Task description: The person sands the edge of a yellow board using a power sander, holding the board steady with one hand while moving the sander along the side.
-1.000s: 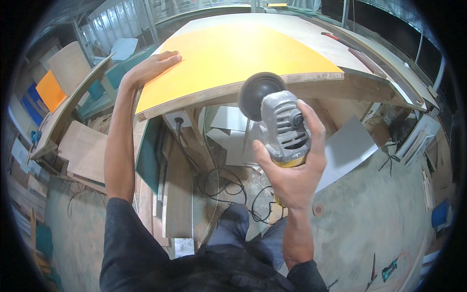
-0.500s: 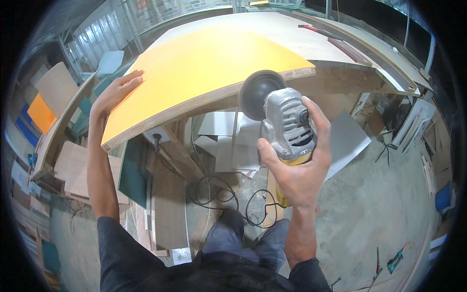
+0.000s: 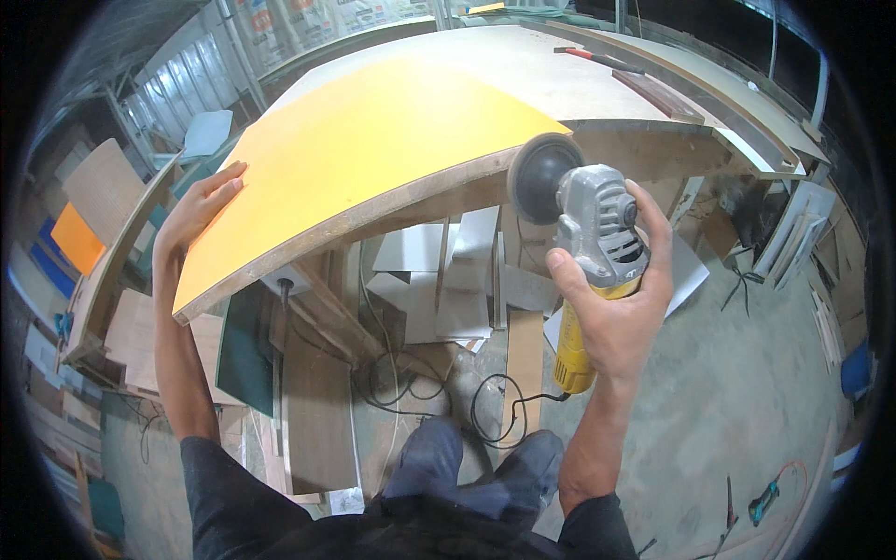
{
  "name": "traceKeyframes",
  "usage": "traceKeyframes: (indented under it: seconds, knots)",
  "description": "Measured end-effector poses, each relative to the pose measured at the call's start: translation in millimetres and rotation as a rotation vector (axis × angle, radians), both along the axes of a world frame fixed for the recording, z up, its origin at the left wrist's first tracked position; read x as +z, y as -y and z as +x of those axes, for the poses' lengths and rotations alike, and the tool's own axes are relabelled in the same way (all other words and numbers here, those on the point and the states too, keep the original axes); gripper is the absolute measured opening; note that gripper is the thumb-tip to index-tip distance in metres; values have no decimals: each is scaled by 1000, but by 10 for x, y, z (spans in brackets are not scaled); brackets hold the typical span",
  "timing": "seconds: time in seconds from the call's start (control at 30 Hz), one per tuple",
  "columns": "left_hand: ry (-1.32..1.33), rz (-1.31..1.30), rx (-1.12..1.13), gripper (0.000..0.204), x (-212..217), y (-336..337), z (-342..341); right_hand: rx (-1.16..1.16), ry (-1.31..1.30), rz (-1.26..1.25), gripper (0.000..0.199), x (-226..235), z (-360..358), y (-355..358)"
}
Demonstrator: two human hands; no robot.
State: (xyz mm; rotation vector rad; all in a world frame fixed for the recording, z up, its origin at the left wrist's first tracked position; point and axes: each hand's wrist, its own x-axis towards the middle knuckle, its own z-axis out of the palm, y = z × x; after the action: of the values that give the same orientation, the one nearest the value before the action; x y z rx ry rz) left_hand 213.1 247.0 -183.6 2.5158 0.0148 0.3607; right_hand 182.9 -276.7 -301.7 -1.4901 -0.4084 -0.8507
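A yellow-orange board [image 3: 373, 140] lies on the white-topped workbench [image 3: 327, 70], its bare edge toward me. My left hand [image 3: 199, 207] grips the board's left edge, fingers on top; its thumb and palm are partly hidden. My right hand [image 3: 616, 313] is wrapped round a grey and yellow angle grinder [image 3: 597, 224]. The grinder's dark round disc [image 3: 539, 182] is against or very close to the board's front edge by the right corner; actual contact is hard to tell. A black cord [image 3: 527, 399] runs from the grinder's lower end.
A red and black hand tool [image 3: 597, 61] and a dark wood strip [image 3: 658, 96] lie at the bench's far right. Below the bench are white sheet offcuts [image 3: 420, 247] and looped cable [image 3: 401, 406]. A green tool [image 3: 763, 501] rests on the floor at right.
The grinder has moved right along the board's front edge, from short of the right corner to beside it. My left hand keeps its place on the board. The view has shifted slightly.
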Motion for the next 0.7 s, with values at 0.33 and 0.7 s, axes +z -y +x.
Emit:
traceKeyframes:
  seconds: [0.33,0.7]
  knots:
    - [23,55,-35,74,16,19,-18,-181,-44,0,75,45,3,293]
    - [-66,367,12,81,122,135,61,122,192,-170,82,34,-776,-1134]
